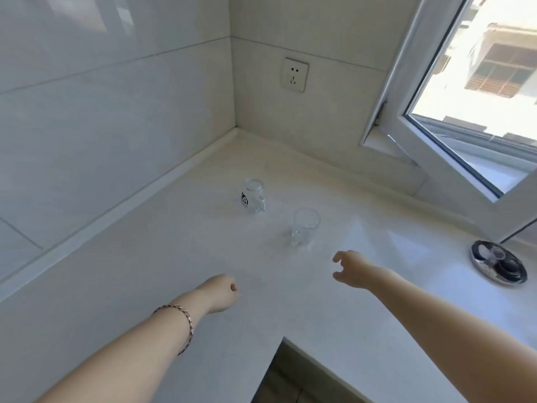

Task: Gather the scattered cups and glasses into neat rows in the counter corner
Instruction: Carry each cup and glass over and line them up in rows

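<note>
- A white counter is filling the lower view, running into a tiled corner at about 12 o'clock.
- A clear glass mug with a handle and a small black printed mark is standing upright on the counter, slightly toward 11 o'clock from the middle of the view, well short of the corner itself.
- A plain clear glass is standing upright at about 4 o'clock from the mug, near it but clearly apart.
- The left hand is reaching in from 7 o'clock, hovering low over the counter with its fingers curled under into a loose fist and nothing showing in its grasp; whether it is touching the surface cannot be told.
- A thin chain bracelet is sitting around the left wrist.
- The right hand is reaching in from 4 o'clock, its fingers and thumb spread into an open C shape, holding nothing.
- That right hand is lying at about 5 o'clock from the plain glass, near it but not touching.
- A round metal lid with a dark knob is lying flat on the counter at 3 o'clock, by the window.
- A white wall socket is sitting on the tiles above the corner, at about 12 o'clock.
- A white-framed window is standing open at 2 o'clock, with bright daylight coming through.
</note>
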Tool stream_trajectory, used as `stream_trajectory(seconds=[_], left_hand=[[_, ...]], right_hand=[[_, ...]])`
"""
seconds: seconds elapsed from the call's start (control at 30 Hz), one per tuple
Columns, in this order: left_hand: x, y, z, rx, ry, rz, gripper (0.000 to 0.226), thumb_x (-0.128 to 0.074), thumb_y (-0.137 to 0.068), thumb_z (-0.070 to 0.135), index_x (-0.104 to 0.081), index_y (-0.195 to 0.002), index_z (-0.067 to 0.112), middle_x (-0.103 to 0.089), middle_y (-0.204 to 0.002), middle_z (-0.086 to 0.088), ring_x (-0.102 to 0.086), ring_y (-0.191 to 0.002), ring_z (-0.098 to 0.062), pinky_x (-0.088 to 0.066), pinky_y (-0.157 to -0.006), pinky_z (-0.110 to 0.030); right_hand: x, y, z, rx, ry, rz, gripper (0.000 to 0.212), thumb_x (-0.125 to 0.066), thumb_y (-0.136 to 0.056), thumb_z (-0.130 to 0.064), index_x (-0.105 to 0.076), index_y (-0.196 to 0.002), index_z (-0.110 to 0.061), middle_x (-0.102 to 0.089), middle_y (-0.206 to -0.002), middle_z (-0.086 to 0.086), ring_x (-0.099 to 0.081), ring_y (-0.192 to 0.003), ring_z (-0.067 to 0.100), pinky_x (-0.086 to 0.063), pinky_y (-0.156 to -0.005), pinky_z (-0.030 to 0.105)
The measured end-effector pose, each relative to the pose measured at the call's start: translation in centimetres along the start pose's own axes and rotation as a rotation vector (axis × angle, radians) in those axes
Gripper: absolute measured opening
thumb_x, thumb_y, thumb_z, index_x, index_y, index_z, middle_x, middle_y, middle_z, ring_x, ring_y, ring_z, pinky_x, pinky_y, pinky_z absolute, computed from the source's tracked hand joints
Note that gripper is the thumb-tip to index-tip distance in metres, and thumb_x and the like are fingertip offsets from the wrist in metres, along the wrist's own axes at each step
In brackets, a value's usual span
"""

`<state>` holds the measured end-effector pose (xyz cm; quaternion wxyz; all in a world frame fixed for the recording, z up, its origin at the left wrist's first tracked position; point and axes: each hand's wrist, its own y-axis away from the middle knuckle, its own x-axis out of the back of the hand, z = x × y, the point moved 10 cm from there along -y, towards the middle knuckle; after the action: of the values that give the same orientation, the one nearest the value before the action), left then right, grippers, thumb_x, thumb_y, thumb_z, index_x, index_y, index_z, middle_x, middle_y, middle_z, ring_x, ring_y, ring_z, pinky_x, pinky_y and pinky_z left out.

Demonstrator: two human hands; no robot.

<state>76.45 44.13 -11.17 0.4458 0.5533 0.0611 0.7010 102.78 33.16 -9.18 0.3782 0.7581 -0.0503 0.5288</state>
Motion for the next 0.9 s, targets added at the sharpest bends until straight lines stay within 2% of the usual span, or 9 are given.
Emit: stream_trajectory(seconds=[0.07, 0.13, 0.2, 0.37, 0.43, 0.53, 0.67, 0.8, 0.9], left_hand=[[0.3, -1.6, -0.2, 0.011, 0.006, -0.012, 0.019, -0.043, -0.089, 0.014, -0.045, -0.072, 0.021, -0.046, -0.079, -0.002, -0.039, -0.075, -0.017, -0.030, -0.065, -0.022], [0.4, -3.0, -0.5, 0.025, -0.005, -0.023, 0.030, -0.041, -0.088, 0.012, -0.036, -0.061, 0.023, -0.042, -0.072, -0.002, -0.035, -0.073, -0.018, -0.027, -0.058, -0.025], [0.4, -4.3, -1.2, 0.061, 0.010, -0.024, 0.034, -0.042, -0.088, 0.012, -0.032, -0.058, 0.024, -0.041, -0.073, -0.004, -0.034, -0.072, -0.018, -0.025, -0.055, -0.026], [0.4, -6.4, -2.7, 0.179, 0.093, 0.001, 0.033, -0.045, -0.092, 0.014, -0.039, -0.062, 0.027, -0.056, -0.089, -0.003, -0.050, -0.084, -0.013, -0.035, -0.071, -0.020], [0.3, -7.2, -3.0, 0.215, 0.113, 0.009, 0.031, -0.045, -0.092, 0.015, -0.042, -0.063, 0.026, -0.058, -0.090, -0.002, -0.051, -0.083, -0.013, -0.036, -0.071, -0.020], [0.1, -8.2, -3.4, 0.259, 0.149, 0.033, 0.026, -0.045, -0.091, 0.013, -0.045, -0.067, 0.025, -0.055, -0.085, -0.002, -0.048, -0.078, -0.013, -0.033, -0.067, -0.020], [-0.9, -7.9, -3.8, 0.296, 0.188, 0.031, 0.015, -0.044, -0.088, 0.010, -0.043, -0.076, 0.020, -0.046, -0.081, -0.003, -0.039, -0.074, -0.012, -0.026, -0.064, -0.022], [-1.8, -5.9, -4.8, 0.353, 0.249, 0.063, 0.016, -0.045, -0.090, 0.012, -0.048, -0.076, 0.020, -0.052, -0.082, -0.001, -0.046, -0.076, -0.012, -0.032, -0.066, -0.020], [-2.4, -3.0, -6.4, 0.418, 0.335, 0.097, 0.021, -0.046, -0.089, 0.013, -0.051, -0.071, 0.022, -0.057, -0.079, 0.000, -0.051, -0.077, -0.014, -0.035, -0.066, -0.019]], right_hand=[[1.4, -2.3, -0.2, 0.003, 0.024, 0.014, 0.054, -0.055, -0.091, -0.024, -0.038, -0.141, -0.013, -0.039, -0.142, 0.008, -0.046, -0.126, 0.026, -0.040, -0.099, 0.030], [3.2, -4.6, -0.8, 0.022, 0.038, 0.042, 0.065, -0.060, -0.088, -0.026, -0.031, -0.144, -0.013, -0.035, -0.145, 0.008, -0.039, -0.131, 0.026, -0.039, -0.101, 0.034], [4.8, -7.1, -1.9, 0.067, 0.046, 0.066, 0.079, -0.067, -0.082, -0.027, -0.024, -0.147, -0.014, -0.030, -0.147, 0.009, -0.033, -0.133, 0.029, -0.038, -0.104, 0.038], [6.8, -12.4, -5.6, 0.242, 0.124, 0.041, 0.103, -0.077, -0.075, -0.027, -0.008, -0.151, -0.024, -0.013, -0.156, 0.008, -0.025, -0.138, 0.035, -0.032, -0.110, 0.044], [6.2, -14.1, -6.8, 0.308, 0.140, -0.022, 0.105, -0.077, -0.074, -0.029, -0.007, -0.152, -0.026, -0.013, -0.156, 0.006, -0.026, -0.139, 0.034, -0.033, -0.111, 0.044], [4.2, -15.9, -7.4, 0.380, 0.154, -0.115, 0.099, -0.077, -0.073, -0.032, -0.015, -0.150, -0.024, -0.029, -0.148, 0.005, -0.041, -0.131, 0.030, -0.041, -0.105, 0.039], [3.9, -16.8, -7.3, 0.413, 0.130, -0.067, 0.092, -0.077, -0.069, -0.037, -0.026, -0.144, -0.025, -0.039, -0.137, 0.004, -0.053, -0.117, 0.028, -0.046, -0.093, 0.035], [3.9, -16.0, -7.6, 0.389, 0.157, 0.000, 0.092, -0.074, -0.067, -0.046, -0.028, -0.143, -0.022, -0.044, -0.130, 0.005, -0.058, -0.109, 0.027, -0.047, -0.086, 0.032], [3.1, -13.9, -9.4, 0.439, 0.205, 0.011, 0.093, -0.073, -0.067, -0.048, -0.027, -0.143, -0.023, -0.045, -0.129, 0.004, -0.059, -0.109, 0.027, -0.047, -0.082, 0.030]])
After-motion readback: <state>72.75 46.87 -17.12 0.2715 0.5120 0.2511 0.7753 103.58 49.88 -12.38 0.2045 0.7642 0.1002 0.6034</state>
